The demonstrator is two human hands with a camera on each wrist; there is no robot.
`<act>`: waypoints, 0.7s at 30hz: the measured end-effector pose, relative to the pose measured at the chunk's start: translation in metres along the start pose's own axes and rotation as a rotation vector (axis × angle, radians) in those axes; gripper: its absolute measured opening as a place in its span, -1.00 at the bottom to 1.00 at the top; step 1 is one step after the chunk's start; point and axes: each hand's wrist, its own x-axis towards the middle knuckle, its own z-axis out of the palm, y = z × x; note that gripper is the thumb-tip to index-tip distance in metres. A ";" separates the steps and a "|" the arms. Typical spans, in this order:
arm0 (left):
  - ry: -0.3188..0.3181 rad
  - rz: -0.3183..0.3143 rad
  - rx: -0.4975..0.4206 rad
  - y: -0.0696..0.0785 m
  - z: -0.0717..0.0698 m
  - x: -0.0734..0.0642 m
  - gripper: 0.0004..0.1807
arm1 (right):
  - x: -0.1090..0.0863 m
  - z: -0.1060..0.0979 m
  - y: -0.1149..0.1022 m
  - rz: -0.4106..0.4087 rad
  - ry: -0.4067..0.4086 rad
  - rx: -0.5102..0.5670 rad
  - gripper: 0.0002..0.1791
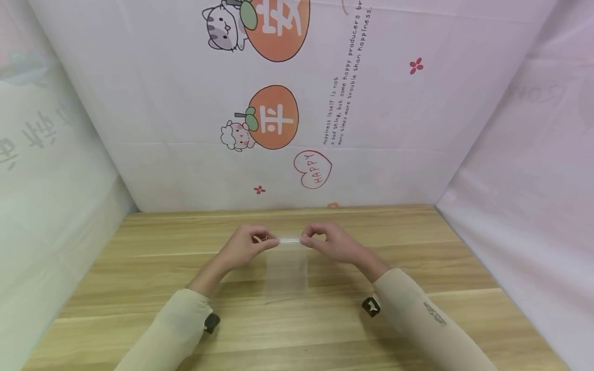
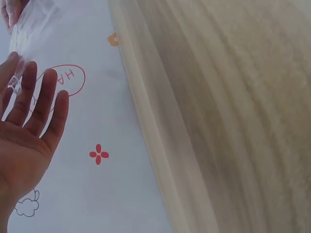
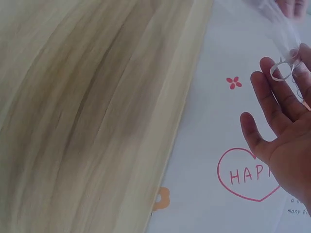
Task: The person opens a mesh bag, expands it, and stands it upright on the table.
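A clear, thin plastic bag [image 1: 286,273] hangs between my two hands above the wooden table, its white top edge stretched level. My left hand [image 1: 243,247] pinches the left end of that edge between thumb and forefinger. At the right end, my right hand [image 1: 336,245] pinches it the same way. In the left wrist view the other fingers of the left hand [image 2: 24,145] are spread. A thin whitish loop [image 3: 272,74] shows by the right hand [image 3: 289,131] in the right wrist view, next to the bag's crumpled edge [image 3: 286,41].
The wooden table [image 1: 153,288] spreads beneath both hands. A white printed cloth [image 1: 185,113] rises behind its far edge, with further cloth walls at left and right. A dark device [image 1: 212,323] sits at the left wrist, another dark device [image 1: 370,307] at the right.
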 end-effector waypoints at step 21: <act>0.269 -0.092 -0.548 -0.003 0.009 -0.003 -0.69 | -0.007 0.029 0.001 0.261 0.304 0.627 -0.52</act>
